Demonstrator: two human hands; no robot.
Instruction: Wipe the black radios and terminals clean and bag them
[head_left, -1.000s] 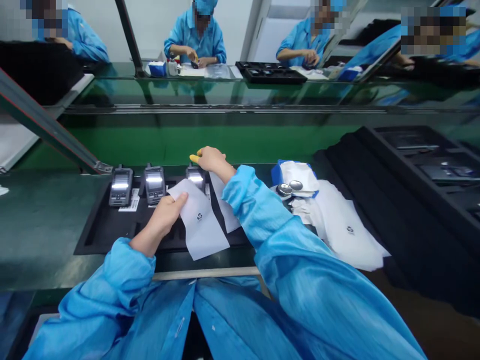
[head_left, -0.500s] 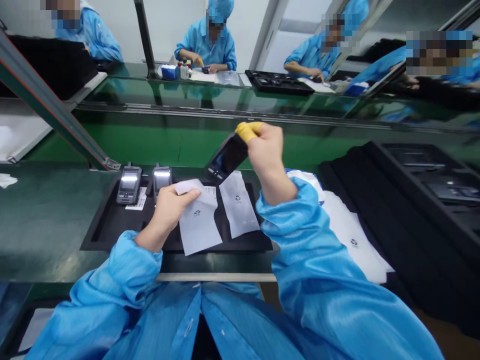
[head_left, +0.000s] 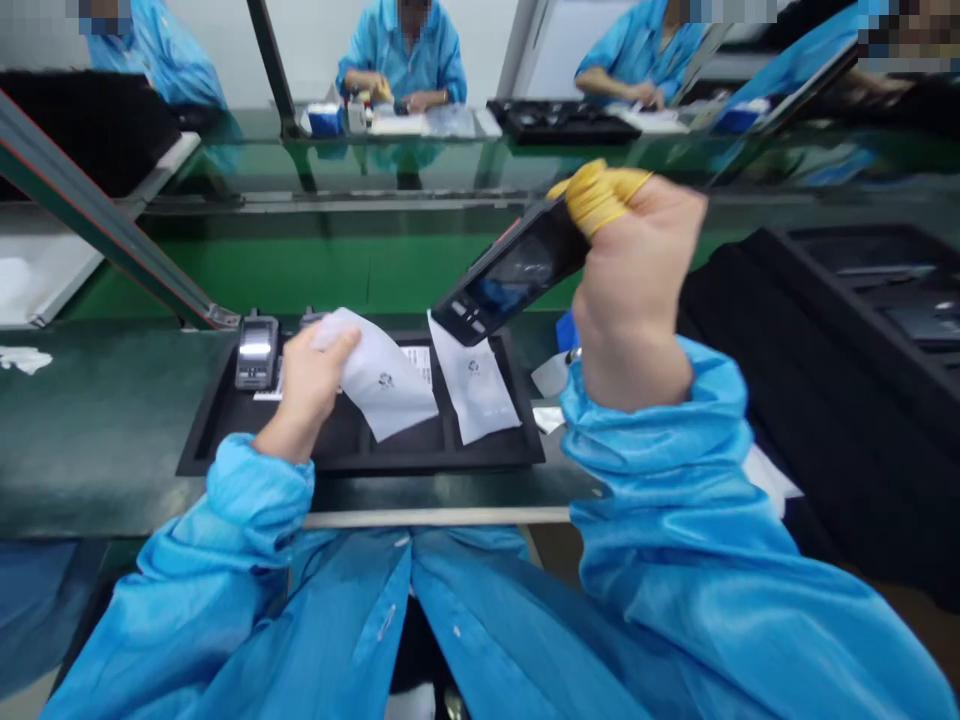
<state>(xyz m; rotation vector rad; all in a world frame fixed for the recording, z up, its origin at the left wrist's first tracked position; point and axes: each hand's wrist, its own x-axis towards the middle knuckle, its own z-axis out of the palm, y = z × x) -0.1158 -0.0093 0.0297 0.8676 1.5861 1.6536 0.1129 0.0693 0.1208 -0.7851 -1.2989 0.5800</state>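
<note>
My right hand [head_left: 641, 265], with yellow finger cots on its fingertips, grips the upper end of a black handheld device [head_left: 517, 272]. The device is tilted, its dark screen and buttons facing me, raised above the tray. Between thumb and fingers, my left hand [head_left: 300, 385] pinches the top of a white bag [head_left: 386, 380] printed with a recycling mark. That bag hangs over a black tray [head_left: 330, 435] with compartments. A similar white bag [head_left: 480, 390] lies at the tray's right. At the left a device [head_left: 256, 350] sits in the tray, and another is mostly hidden behind my left hand.
Black foam trays [head_left: 832, 400] are stacked at the right. A slanted metal post [head_left: 112, 215] stands left, beside a white shelf edge [head_left: 75, 270]. White scraps [head_left: 26, 360] lie on the green bench [head_left: 97, 440]. Across a rail, co-workers in blue sit at another bench.
My right hand has moved up and to the right, closer to the camera, with the device in it. My left hand has shifted slightly left and up, still pinching the bag.
</note>
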